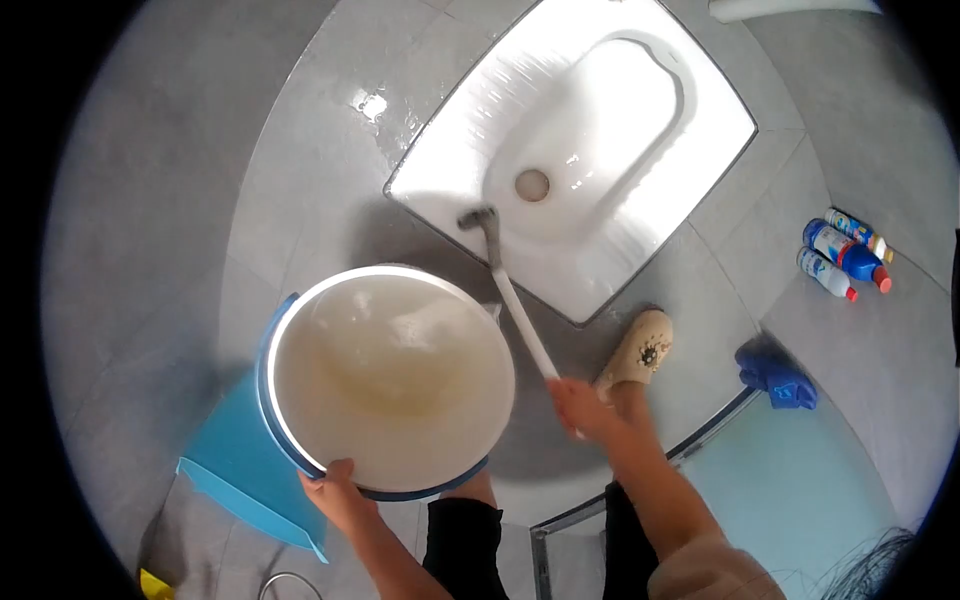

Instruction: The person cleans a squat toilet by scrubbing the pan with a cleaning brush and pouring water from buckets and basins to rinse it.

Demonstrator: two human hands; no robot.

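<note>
My left hand [335, 490] grips the near rim of a round blue bucket [390, 380] with a white inside, holding murky water. My right hand [580, 405] is closed around the white handle of a toilet brush [515, 300], whose grey head rests on the near rim of a white squat toilet pan [580, 150] set in the grey tiled floor. The bucket is held just left of the brush handle, in front of the pan.
Three cleaning bottles [845, 255] stand on the floor at the right. A blue cloth [775, 375] lies by a glass door rail. A light blue dustpan-like item [235, 470] sits under the bucket. My slippered foot [635, 350] stands near the pan.
</note>
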